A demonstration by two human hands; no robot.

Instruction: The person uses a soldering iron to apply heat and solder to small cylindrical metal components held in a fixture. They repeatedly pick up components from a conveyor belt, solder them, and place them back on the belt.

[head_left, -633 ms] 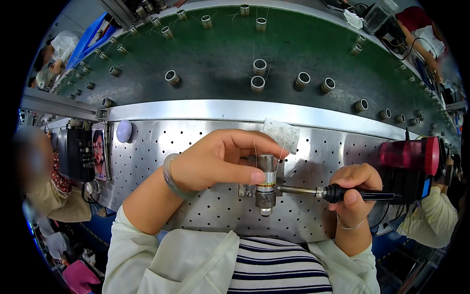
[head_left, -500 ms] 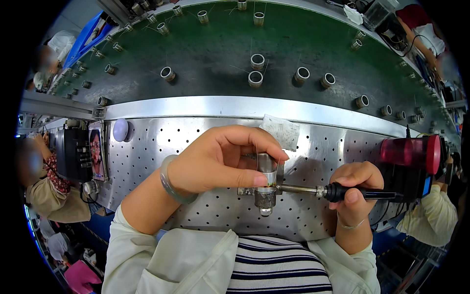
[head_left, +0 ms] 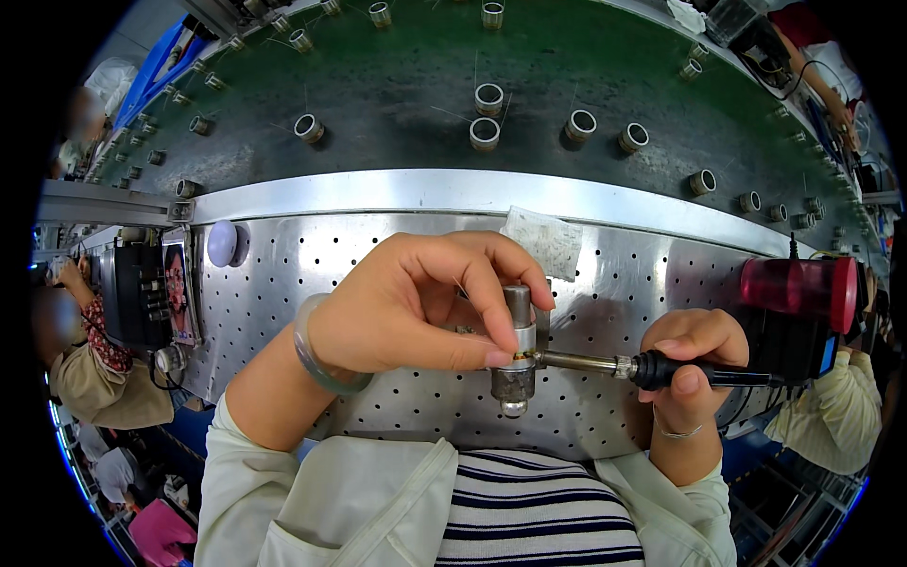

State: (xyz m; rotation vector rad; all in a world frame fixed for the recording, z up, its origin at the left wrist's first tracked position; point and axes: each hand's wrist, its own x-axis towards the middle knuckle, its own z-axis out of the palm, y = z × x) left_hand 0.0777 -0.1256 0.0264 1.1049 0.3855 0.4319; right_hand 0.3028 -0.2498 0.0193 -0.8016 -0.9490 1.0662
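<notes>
My left hand (head_left: 416, 307) is closed at the left side of a silvery metal ring (head_left: 525, 336), thumb and index fingertips almost together there. The other fingers curl behind a grey cylindrical post (head_left: 517, 300) that rises through the ring. Below it is a darker metal holder (head_left: 513, 383) with a rounded, shiny lower end. A thin wire stands up by my index finger. My right hand (head_left: 694, 364) grips the black handle of a soldering iron (head_left: 576, 361). Its tip touches or nearly touches the ring's right side, where a small coloured spot shows by my thumb.
A perforated metal worktop (head_left: 283, 293) lies under my hands, bearing a whitish sheet (head_left: 543, 244) and a lilac knob (head_left: 223, 244). Beyond a metal rail (head_left: 378, 194), several metal rings stand on a green belt (head_left: 397, 104). A red cylinder (head_left: 798, 291) is at right, a black device (head_left: 137, 293) at left.
My left index finger has come down from above the post toward my thumb, and the thin wire now leans left. The soldering iron stays at the ring. The view has shifted slightly.
</notes>
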